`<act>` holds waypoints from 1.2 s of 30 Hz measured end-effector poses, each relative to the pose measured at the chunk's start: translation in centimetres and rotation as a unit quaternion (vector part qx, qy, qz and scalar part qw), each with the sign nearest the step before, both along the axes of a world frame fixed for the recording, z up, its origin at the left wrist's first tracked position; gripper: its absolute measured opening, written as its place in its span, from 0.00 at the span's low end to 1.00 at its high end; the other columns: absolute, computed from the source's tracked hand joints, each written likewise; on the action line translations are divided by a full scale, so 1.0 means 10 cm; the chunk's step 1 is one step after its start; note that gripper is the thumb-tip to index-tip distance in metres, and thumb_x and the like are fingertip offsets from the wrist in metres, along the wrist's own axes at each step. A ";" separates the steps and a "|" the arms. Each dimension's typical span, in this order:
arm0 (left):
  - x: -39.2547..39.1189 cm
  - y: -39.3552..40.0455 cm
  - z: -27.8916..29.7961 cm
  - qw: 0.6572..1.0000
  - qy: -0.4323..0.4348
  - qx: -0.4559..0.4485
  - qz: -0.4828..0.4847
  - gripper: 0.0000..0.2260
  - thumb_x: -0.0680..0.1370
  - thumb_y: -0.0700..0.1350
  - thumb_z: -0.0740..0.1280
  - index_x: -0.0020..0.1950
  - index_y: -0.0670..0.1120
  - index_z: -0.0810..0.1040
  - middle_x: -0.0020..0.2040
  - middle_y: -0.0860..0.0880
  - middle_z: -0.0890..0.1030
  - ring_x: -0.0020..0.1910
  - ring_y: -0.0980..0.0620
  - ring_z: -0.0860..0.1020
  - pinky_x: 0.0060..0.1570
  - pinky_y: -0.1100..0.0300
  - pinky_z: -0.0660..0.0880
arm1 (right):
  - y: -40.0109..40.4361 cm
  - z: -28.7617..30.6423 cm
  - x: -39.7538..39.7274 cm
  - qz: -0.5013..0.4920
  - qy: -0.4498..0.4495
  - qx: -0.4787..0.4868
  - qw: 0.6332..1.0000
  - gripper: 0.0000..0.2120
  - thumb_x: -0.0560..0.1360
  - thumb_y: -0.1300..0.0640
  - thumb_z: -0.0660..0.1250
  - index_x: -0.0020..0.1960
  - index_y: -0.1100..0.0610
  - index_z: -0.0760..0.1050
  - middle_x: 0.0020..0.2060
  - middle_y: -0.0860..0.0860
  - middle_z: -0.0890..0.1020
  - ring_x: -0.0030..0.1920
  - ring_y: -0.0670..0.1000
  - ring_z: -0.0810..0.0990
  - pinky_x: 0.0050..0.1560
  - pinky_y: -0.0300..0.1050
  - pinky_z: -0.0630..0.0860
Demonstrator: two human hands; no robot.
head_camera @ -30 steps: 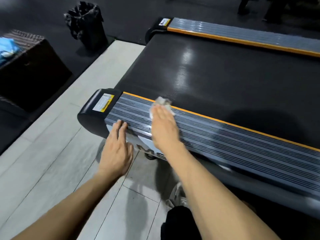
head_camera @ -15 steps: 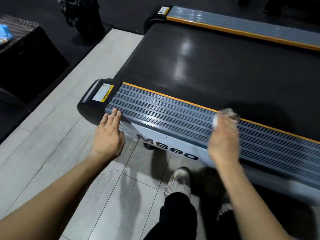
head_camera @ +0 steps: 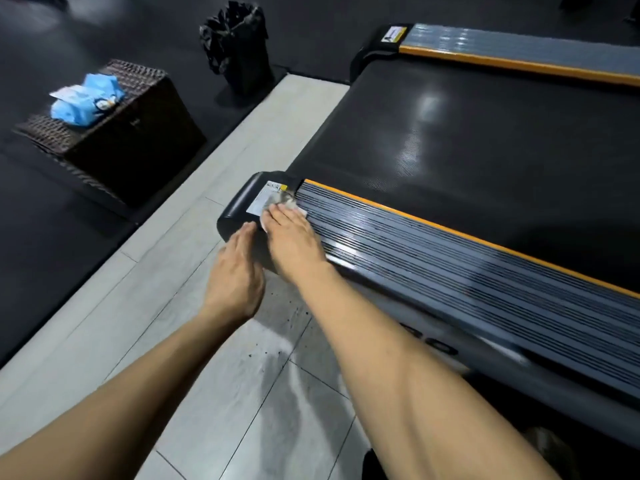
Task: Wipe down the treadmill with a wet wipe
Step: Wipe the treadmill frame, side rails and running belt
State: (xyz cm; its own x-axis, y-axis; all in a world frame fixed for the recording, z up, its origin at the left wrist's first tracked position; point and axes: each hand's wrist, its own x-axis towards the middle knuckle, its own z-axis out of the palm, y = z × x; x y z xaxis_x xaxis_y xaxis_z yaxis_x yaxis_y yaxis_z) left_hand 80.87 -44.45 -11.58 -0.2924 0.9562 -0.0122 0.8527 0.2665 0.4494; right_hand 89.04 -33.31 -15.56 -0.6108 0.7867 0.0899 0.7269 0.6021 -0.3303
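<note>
Head view, looking down along a treadmill [head_camera: 450,140] at floor level: a crumpled white wipe [head_camera: 285,204] lies at the near rail's [head_camera: 433,258] rear end, where the ribbed grey strip meets the black end cap [head_camera: 239,211], partly over the cap's white label [head_camera: 265,199]. Most of the wipe is hidden beneath the right hand [head_camera: 294,237], which lies flat on top of it, fingers [head_camera: 280,214] straight and close together, pressing it onto the rail; only the wipe's far edge and its two side corners show past the fingertips. Just beside it, the left hand [head_camera: 235,271] reaches forward with fingers straight and together, fingertips touching the cap's near edge, holding nothing. Both bare forearms run up from the bottom of the picture over pale floor tiles [head_camera: 207,393], which carry dark specks and a grey smear below the cap. An orange stripe [head_camera: 467,233] borders the rail against the black belt, which shows two patches of glare. A second rail [head_camera: 519,50] with its own orange stripe and labelled cap runs along the belt's far side. Well apart to the left, on dark flooring, a wicker box [head_camera: 138,147] carries a blue wipes pack [head_camera: 85,100], and a bin [head_camera: 239,46] lined with a black bag stands beyond it.
</note>
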 end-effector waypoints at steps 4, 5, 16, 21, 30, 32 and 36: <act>0.15 0.09 0.03 1.000 -0.003 0.023 -0.012 0.27 0.78 0.40 0.53 0.78 0.38 0.65 0.76 0.37 0.68 0.74 0.38 0.67 0.73 0.48 0.62 | -0.24 -0.12 0.48 0.007 0.013 0.006 1.000 0.25 0.84 0.59 0.52 0.80 0.54 0.56 0.79 0.50 0.58 0.79 0.49 0.53 0.79 0.45 0.45; 0.25 0.10 0.01 0.999 0.002 0.016 -0.035 0.27 0.78 0.40 0.53 0.78 0.39 0.66 0.76 0.38 0.68 0.74 0.39 0.67 0.73 0.47 0.63 | -0.33 -0.16 0.72 -0.007 0.017 0.009 1.000 0.27 0.83 0.60 0.54 0.80 0.54 0.54 0.80 0.50 0.57 0.80 0.49 0.53 0.79 0.46 0.45; 2.17 -0.09 -0.20 0.924 0.069 -0.006 -0.375 0.27 0.76 0.47 0.54 0.75 0.45 0.71 0.76 0.39 0.69 0.72 0.33 0.68 0.73 0.38 0.63 | -1.48 -0.10 3.42 -0.287 0.000 0.055 0.956 0.28 0.75 0.68 0.64 0.75 0.60 0.67 0.74 0.56 0.69 0.75 0.56 0.67 0.76 0.50 0.61; 2.93 -0.20 -0.18 0.891 0.082 -0.009 -0.447 0.27 0.75 0.44 0.60 0.75 0.45 0.72 0.74 0.38 0.71 0.71 0.31 0.69 0.72 0.36 0.65 | -1.84 -0.05 4.54 -0.407 -0.023 0.039 0.912 0.26 0.76 0.69 0.61 0.74 0.62 0.69 0.72 0.59 0.72 0.72 0.60 0.70 0.75 0.51 0.59; 4.27 -0.41 -0.02 0.869 0.139 -0.060 -0.472 0.30 0.76 0.50 0.54 0.79 0.46 0.67 0.78 0.41 0.67 0.76 0.35 0.65 0.71 0.40 0.65 | -2.24 -0.02 6.25 -0.498 0.008 0.028 0.867 0.26 0.79 0.70 0.58 0.76 0.59 0.66 0.75 0.57 0.68 0.76 0.56 0.65 0.77 0.48 0.57; 4.63 -0.46 0.04 0.865 0.148 -0.059 -0.475 0.29 0.78 0.50 0.54 0.80 0.46 0.65 0.79 0.41 0.65 0.76 0.36 0.65 0.71 0.41 0.65 | -2.28 0.00 6.67 -0.516 0.012 0.017 0.857 0.27 0.81 0.67 0.54 0.79 0.56 0.60 0.78 0.53 0.62 0.78 0.52 0.58 0.79 0.44 0.51; 5.32 -0.53 0.06 0.841 0.170 -0.072 -0.509 0.27 0.83 0.48 0.58 0.82 0.49 0.58 0.82 0.46 0.59 0.78 0.41 0.62 0.72 0.46 0.63 | -2.48 0.00 7.31 -0.519 0.001 0.023 0.855 0.29 0.80 0.67 0.54 0.80 0.56 0.57 0.79 0.52 0.59 0.79 0.52 0.56 0.79 0.46 0.51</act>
State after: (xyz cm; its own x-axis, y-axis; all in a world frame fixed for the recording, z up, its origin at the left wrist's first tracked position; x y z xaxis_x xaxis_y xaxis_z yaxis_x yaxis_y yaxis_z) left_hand 134.08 -49.76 -10.95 0.6669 0.7085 -0.2309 0.7442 -0.6488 0.1589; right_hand 162.12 -58.11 -15.52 0.4134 0.9002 0.1366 0.8769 -0.3532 -0.3261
